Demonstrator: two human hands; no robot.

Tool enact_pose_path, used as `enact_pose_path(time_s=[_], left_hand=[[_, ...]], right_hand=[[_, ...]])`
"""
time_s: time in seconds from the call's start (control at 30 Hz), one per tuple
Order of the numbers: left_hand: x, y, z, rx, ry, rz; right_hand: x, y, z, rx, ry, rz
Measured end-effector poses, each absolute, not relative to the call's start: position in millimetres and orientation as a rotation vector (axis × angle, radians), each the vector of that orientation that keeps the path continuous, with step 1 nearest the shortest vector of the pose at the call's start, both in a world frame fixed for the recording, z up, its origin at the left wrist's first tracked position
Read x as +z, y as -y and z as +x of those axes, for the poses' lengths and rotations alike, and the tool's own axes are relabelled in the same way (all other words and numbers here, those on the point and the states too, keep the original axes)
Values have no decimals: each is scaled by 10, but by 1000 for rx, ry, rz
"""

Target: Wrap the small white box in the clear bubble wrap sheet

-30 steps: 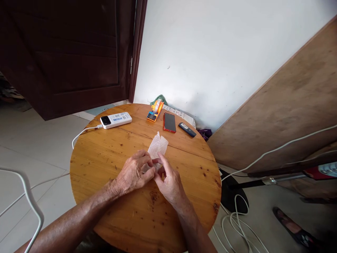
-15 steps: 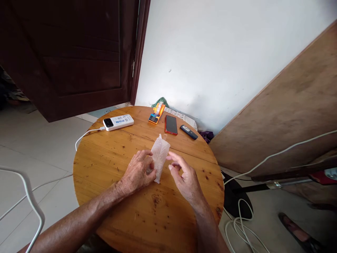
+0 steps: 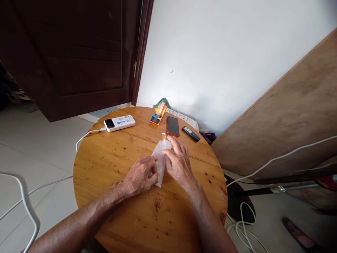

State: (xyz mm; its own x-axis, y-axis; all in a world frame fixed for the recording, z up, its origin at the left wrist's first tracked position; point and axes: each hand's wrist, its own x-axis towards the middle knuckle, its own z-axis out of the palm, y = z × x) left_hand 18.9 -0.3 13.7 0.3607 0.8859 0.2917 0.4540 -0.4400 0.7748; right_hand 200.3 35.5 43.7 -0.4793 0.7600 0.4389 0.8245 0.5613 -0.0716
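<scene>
Your left hand [image 3: 139, 175] pinches its fingers shut on the bubble wrap [image 3: 159, 162] at mid-worktop [image 3: 110, 154], anchoring it. Your right hand [image 3: 179, 163] lies on the wrap's 3 o'clock side, fingers outstretched and pressing it flat. The red phone [image 3: 173, 125] sits at 12 o'clock.

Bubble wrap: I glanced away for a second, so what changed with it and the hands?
The right hand let go of the wrap, lifted off to the right, then came back and now lies flat on it. The left hand kept its grip on the wrap's left edge. The power bank and phone stayed put on the table.
</scene>
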Motion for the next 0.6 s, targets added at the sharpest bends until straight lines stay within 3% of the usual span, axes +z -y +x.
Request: enact_pose_path(time_s=[0.37, 0.6], left_hand=[[104, 1, 192, 972, -1140, 2066], [119, 16, 184, 939, -1160, 2068]], right_hand=[[289, -455, 2060, -449, 2213, -1514], [157, -562, 2025, -221, 2209, -1554]])
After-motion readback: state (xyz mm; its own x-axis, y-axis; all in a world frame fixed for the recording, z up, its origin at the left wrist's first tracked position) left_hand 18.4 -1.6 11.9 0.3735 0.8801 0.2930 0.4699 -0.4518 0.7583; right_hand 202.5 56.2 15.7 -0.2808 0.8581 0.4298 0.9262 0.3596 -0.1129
